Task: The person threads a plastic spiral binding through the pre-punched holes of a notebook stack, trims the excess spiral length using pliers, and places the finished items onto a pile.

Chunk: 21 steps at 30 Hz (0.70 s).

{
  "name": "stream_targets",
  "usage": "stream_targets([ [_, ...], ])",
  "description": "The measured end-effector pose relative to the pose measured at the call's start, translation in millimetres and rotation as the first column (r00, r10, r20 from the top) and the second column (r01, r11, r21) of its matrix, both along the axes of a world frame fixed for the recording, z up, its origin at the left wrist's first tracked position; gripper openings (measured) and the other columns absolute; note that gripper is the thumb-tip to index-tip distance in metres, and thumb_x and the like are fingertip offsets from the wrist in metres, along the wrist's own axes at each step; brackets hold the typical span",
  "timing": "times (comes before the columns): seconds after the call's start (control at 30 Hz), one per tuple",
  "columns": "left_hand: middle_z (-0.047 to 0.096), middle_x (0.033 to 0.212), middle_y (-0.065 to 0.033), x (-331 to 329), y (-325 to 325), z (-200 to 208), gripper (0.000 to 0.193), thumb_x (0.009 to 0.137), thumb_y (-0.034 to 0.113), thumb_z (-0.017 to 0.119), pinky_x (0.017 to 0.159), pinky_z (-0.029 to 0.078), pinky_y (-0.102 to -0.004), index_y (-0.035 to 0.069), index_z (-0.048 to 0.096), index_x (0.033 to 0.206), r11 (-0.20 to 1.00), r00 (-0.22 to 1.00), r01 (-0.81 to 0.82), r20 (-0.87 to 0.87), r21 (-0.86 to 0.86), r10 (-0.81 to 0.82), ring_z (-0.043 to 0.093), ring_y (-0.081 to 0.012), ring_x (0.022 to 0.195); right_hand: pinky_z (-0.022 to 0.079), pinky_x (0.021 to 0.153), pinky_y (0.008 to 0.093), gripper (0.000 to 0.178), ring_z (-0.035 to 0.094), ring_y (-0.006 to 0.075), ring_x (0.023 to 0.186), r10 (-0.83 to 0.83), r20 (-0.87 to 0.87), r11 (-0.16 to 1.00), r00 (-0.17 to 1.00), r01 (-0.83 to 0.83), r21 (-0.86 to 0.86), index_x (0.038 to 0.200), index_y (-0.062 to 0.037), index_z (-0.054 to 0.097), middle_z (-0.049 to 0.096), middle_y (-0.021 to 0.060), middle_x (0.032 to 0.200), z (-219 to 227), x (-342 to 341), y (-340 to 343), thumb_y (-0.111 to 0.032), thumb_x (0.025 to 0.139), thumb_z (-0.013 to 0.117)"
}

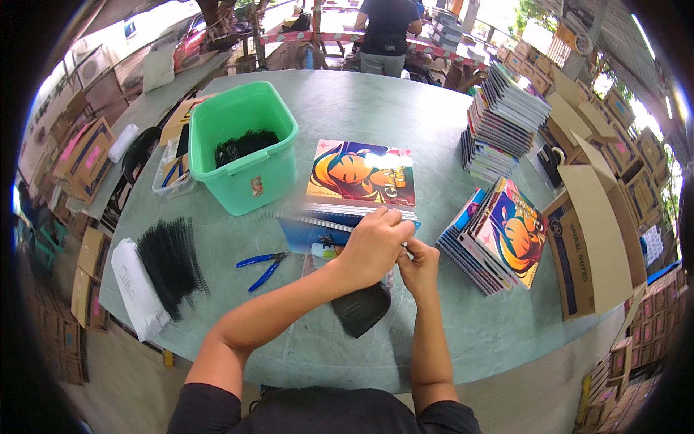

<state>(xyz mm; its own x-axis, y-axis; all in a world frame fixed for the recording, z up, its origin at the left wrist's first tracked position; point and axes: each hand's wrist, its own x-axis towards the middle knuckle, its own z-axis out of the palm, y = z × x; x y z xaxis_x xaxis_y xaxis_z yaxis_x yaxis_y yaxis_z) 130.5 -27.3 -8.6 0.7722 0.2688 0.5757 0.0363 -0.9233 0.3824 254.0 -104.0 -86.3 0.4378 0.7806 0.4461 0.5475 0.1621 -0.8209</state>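
Both hands meet at the right end of a blue-covered notebook (298, 236), which stands tilted in front of a stack of notebooks with orange and dark covers (361, 173). My left hand (377, 244) is closed over the notebook's upper right edge. Just beside it, my right hand (419, 266) pinches at the same corner; what lies between its fingertips is hidden. Beneath my wrists is a black scoop-like piece (363, 311), partly covered. Blue-handled cutters (264, 269) lie on the table left of the notebook, jaws toward it.
A green tub (246, 173) holds black coils. More black spiral coils (172, 259) lie by a white wrapped bundle (136, 289). At right are piled notebooks (499, 235), a taller stack (502, 119) and an open carton (589, 246). Another person (388, 32) stands beyond the table.
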Motion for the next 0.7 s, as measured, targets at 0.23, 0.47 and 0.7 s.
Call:
stream_targets([
  [0.23,0.058,0.090,-0.0123,13,-123,-1,0.023,0.067,0.009,0.062,0.079,0.046,-0.0372,0.004,0.062,0.089,0.817,0.819,0.547,0.318,-0.184,-0.478,0.055,-0.0306,0.093,0.049,0.081,0.0293,0.034,0.061,0.0190,0.093,0.130,-0.220,0.991,0.967,-0.123,0.045,0.111,0.0036,0.061,0.066,0.0141,0.101,25,-13,-11,-0.007,0.079,0.068],
  [0.47,0.056,0.083,-0.0129,16,-118,-40,0.017,0.069,0.012,0.061,0.076,0.047,-0.0381,0.004,0.060,0.084,0.788,0.828,0.556,0.264,-0.265,-0.495,0.056,-0.0308,0.086,0.043,0.076,0.0244,0.032,0.058,0.0124,0.080,0.113,-0.142,0.976,0.983,-0.083,0.202,0.096,0.0047,0.064,0.067,0.0107,0.091,21,-5,-3,-0.026,0.089,0.062],
  [0.7,0.055,0.075,-0.0135,4,-118,-40,0.014,0.072,0.015,0.061,0.073,0.047,-0.0389,0.004,0.058,0.080,0.761,0.815,0.578,0.233,-0.293,-0.530,0.056,-0.0309,0.079,0.041,0.067,0.0205,0.023,0.054,0.0083,0.074,0.157,-0.140,0.979,0.978,-0.135,0.152,0.095,0.0037,0.065,0.067,0.0072,0.089,34,-18,-1,-0.017,0.086,0.066],
])
